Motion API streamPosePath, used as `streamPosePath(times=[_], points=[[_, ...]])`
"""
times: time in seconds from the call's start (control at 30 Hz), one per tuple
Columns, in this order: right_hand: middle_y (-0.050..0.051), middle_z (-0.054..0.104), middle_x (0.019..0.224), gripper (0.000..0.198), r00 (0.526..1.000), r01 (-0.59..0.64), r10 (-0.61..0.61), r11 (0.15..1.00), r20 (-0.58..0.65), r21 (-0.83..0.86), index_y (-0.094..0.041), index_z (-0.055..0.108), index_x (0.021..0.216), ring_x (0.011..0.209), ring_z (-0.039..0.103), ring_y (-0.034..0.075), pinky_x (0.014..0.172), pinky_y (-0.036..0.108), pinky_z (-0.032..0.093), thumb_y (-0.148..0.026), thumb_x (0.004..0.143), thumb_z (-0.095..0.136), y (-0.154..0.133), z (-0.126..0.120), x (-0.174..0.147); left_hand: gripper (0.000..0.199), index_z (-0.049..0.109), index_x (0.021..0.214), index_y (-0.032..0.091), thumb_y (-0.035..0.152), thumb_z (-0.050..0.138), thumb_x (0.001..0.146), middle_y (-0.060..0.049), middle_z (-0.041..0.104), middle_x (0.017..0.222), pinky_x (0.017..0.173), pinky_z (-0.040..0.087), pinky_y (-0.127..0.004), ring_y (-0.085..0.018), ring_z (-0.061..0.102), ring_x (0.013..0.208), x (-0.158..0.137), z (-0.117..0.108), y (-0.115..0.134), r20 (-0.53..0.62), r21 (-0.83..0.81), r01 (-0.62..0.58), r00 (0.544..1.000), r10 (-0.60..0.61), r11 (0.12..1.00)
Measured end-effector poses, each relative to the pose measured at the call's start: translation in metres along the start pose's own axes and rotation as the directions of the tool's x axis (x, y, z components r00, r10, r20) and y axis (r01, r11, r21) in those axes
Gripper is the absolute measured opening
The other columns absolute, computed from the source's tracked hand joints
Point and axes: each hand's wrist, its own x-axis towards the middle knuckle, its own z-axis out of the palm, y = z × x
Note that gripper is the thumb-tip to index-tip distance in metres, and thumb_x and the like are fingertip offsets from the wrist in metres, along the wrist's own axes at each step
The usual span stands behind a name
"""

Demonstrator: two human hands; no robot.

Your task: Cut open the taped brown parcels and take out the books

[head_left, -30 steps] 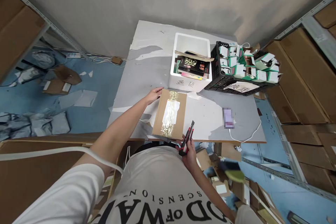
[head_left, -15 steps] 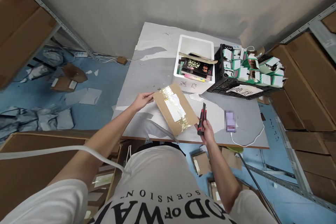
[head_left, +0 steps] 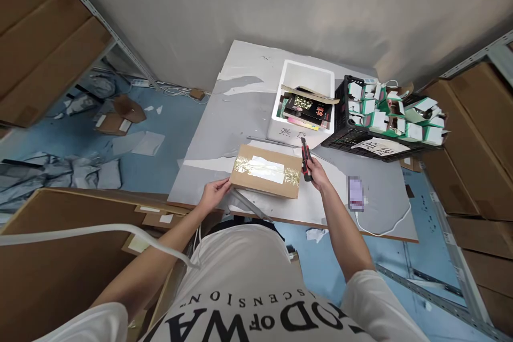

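A taped cardboard box with a white label lies lengthwise across the front of the table. At its near left corner, my left hand pinches the edge between thumb and fingers. My right hand is closed round a red and black utility knife, tip pointing away from me, just off the box's right end. Whether the right fingers also touch the box cannot be made out.
Behind the box stands a white foam box holding books, beside a black crate of green and white cartons. A phone on a white cable lies at right. Large cardboard boxes flank the table; a grey strip lies near its front edge.
The cardboard box has turned from a slanted, raised pose to lie nearly level across the table. My left hand moved down to its near corner; my right hand moved away from me with the knife.
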Motion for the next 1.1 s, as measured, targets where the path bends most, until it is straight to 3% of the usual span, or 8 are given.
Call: streamPosePath(times=[0.1,0.17,0.27,0.37,0.47,0.57,0.73,1.1], points=[[-0.003,0.061,0.073,0.042,0.997,0.076,-0.076,0.997,0.005,-0.021,-0.020,0.055,0.094,0.056,0.056,0.009,0.055,0.022,0.047,-0.050,0.069,0.070,0.010,-0.002,-0.005,0.072,0.069,0.111,0.011,0.066,0.066,0.064,-0.014,0.071,0.107,0.089,0.053,-0.045,-0.030,0.067,0.097,0.000,-0.005,0.005,0.002,0.166,-0.052,0.999,0.053,0.985],[0.001,0.063,0.089,0.045,0.991,0.128,-0.128,0.992,-0.025,-0.014,-0.022,0.054,0.101,0.063,0.059,0.010,0.061,0.026,0.051,-0.051,0.070,0.069,0.017,-0.008,-0.016,0.065,0.068,0.112,0.012,0.060,0.063,0.069,-0.014,0.070,0.109,0.092,0.051,-0.045,-0.031,0.066,0.101,0.000,-0.009,0.015,-0.019,0.372,-0.111,0.992,0.127,0.922],[0.006,0.061,0.108,0.052,0.981,0.164,-0.169,0.984,-0.093,-0.064,-0.022,0.052,0.113,0.070,0.064,0.012,0.067,0.030,0.054,-0.053,0.073,0.065,0.031,-0.023,-0.044,0.066,0.057,0.128,0.014,0.050,0.061,0.073,-0.015,0.058,0.131,0.104,0.041,-0.045,-0.032,0.054,0.122,-0.001,-0.005,0.040,0.044,0.661,-0.269,0.946,0.322,0.701],[0.007,0.062,0.105,0.063,0.986,0.113,-0.133,0.976,-0.100,-0.187,-0.021,0.047,0.129,0.061,0.061,0.011,0.057,0.029,0.054,-0.055,0.076,0.061,0.046,-0.038,-0.083,0.088,0.037,0.143,0.013,0.055,0.062,0.071,-0.017,0.030,0.152,0.113,0.024,-0.050,-0.033,0.027,0.140,0.004,0.019,0.068,0.298,0.762,-0.489,0.847,0.441,0.425],[0.006,0.064,0.103,0.081,0.994,0.043,-0.065,0.971,-0.087,-0.236,-0.026,0.028,0.146,0.054,0.056,0.009,0.046,0.025,0.050,-0.054,0.078,0.059,0.057,-0.042,-0.112,0.117,0.026,0.148,0.013,0.071,0.068,0.055,-0.021,0.013,0.156,0.112,0.006,-0.060,-0.041,0.010,0.143,0.016,0.055,0.086,0.528,0.770,-0.613,0.767,0.364,0.174],[0.005,0.064,0.102,0.082,0.997,0.014,-0.032,0.971,-0.072,-0.237,-0.028,0.024,0.149,0.051,0.054,0.007,0.042,0.022,0.047,-0.053,0.078,0.058,0.059,-0.037,-0.124,0.132,0.022,0.150,0.015,0.078,0.069,0.043,-0.023,0.007,0.156,0.108,-0.004,-0.066,-0.045,0.003,0.142,0.028,0.081,0.089,0.611,0.767,-0.640,0.745,0.267,0.033],[0.004,0.064,0.099,0.079,0.999,-0.013,0.000,0.970,-0.053,-0.244,-0.028,0.029,0.147,0.051,0.054,0.007,0.041,0.022,0.048,-0.051,0.078,0.059,0.052,-0.032,-0.125,0.135,0.020,0.150,0.015,0.082,0.066,0.042,-0.022,0.011,0.156,0.108,-0.005,-0.064,-0.045,0.005,0.142,0.033,0.087,0.082,0.597,0.791,-0.611,0.769,0.229,-0.009],[0.001,0.061,0.088,0.071,1.000,0.003,0.007,0.916,0.023,-0.401,-0.028,0.034,0.145,0.046,0.051,0.006,0.037,0.021,0.044,-0.048,0.081,0.056,0.036,-0.048,-0.126,0.133,0.023,0.149,0.016,0.083,0.064,0.042,-0.020,0.014,0.156,0.110,-0.003,-0.061,-0.044,0.007,0.142,0.032,0.085,0.082,0.598,0.786,-0.618,0.763,0.246,0.005]])
